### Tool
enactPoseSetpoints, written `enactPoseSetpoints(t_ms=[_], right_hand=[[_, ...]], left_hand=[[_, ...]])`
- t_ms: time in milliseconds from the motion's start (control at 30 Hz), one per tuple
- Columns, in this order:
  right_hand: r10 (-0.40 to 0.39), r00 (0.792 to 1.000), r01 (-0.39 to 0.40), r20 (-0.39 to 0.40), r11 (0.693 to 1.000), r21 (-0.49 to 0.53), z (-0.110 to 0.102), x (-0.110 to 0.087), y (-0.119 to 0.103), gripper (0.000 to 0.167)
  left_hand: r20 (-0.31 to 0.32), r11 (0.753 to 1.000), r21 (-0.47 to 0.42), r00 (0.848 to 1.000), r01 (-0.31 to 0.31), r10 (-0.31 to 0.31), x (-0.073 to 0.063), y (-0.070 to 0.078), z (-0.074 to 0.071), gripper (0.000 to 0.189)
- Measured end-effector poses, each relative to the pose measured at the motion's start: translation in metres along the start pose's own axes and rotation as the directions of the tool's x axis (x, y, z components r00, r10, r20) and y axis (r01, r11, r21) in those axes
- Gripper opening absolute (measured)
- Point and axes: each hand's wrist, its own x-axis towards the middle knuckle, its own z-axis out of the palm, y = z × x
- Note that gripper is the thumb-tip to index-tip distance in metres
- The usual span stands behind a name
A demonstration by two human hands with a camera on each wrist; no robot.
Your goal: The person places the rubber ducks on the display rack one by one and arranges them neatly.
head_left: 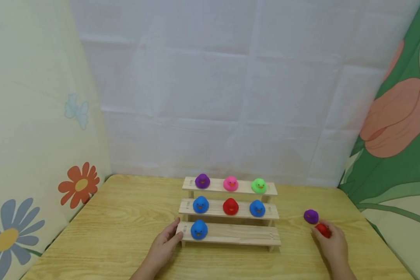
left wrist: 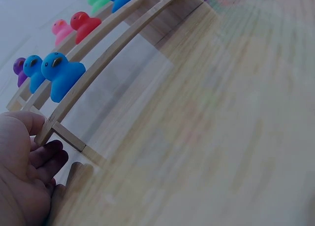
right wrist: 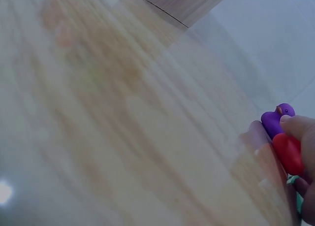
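Note:
A three-tier wooden display stand (head_left: pixel 238 234) stands on the table. My left hand (head_left: pixel 162 244) grips the left end of its lowest step, beside a blue rubber duck (head_left: pixel 199 230). In the left wrist view, the thumb of my left hand (left wrist: pixel 22 167) meets the step's end and the other fingers curl below it. To the right of the stand, my right hand (head_left: pixel 332 242) holds a red rubber duck (head_left: pixel 323 230), partly covered by the fingers. Just beyond it sits a purple rubber duck (head_left: pixel 311 216), near my thumb in the right wrist view.
On the top step are a purple duck (head_left: pixel 202 181), a pink duck (head_left: pixel 230 183) and a green duck (head_left: pixel 259 186). The middle step carries a red duck (head_left: pixel 230 206) between two blue ones. A white cloth (head_left: pixel 217 97) hangs behind the table (head_left: pixel 126 221), with flowered panels at both sides.

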Motion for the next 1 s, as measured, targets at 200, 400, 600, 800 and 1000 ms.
enactPoseSetpoints(t_ms=[200,400,600,800,1000], right_hand=[[0.055,0.995,-0.060,0.081,0.997,0.051,-0.0019,0.0005,-0.0003,0.058],[0.086,0.990,-0.097,0.110,0.990,0.100,-0.0024,-0.0005,-0.0008,0.060],[0.070,0.988,-0.086,0.137,0.990,0.110,-0.0039,-0.0008,-0.0007,0.060],[0.079,0.989,-0.096,0.123,0.985,0.144,-0.0036,-0.0033,-0.0027,0.059],[0.104,0.990,-0.120,0.091,0.972,0.203,-0.0019,-0.0089,-0.0083,0.057]], left_hand=[[-0.002,1.000,-0.008,1.000,0.017,-0.017,-0.0003,0.0008,0.0005,0.055],[-0.003,1.000,0.004,1.000,0.000,0.000,0.0007,0.0007,0.0001,0.054],[-0.007,1.000,0.004,1.000,-0.010,0.010,0.0017,-0.0017,0.0003,0.054],[-0.009,1.000,0.005,1.000,-0.005,0.005,0.0020,-0.0023,0.0007,0.053],[-0.014,1.000,0.020,1.000,0.004,-0.004,0.0023,-0.0032,0.0005,0.054]])
